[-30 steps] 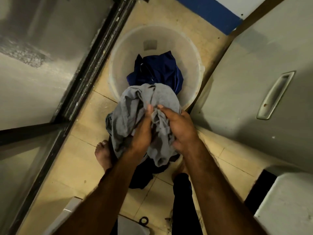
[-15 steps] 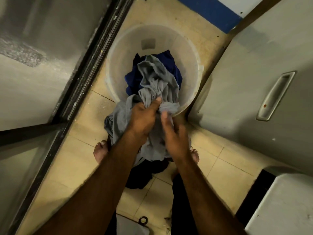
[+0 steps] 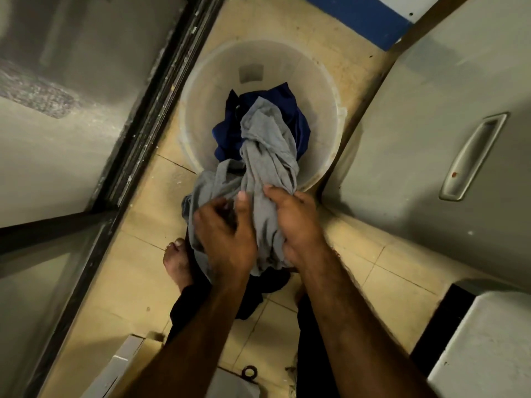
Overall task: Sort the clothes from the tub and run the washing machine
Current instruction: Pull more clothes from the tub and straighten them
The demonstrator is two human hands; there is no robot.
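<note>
A: Two hands on one item. Left hand (image 3: pixel 222 229) and right hand (image 3: pixel 298 216) both clench the crumpled grey cotton garment (image 3: pixel 267 156) w/ curled fingers, probably to pull it clear for sorting.

B: Where's it sit?

A: Draped over the 6 o'clock rim of the round translucent plastic tub (image 3: pixel 321 90), top end resting on the dark blue cloth (image 3: pixel 230 133) inside. Lower end hangs btwn the hands.

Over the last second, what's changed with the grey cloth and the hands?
The grey garment, earlier bunched near the tub's front rim, now trails further into the tub, over the blue garment. The left hand and right hand shifted their grips apart but both still hold it. Tub and blue garment stayed put.
</note>
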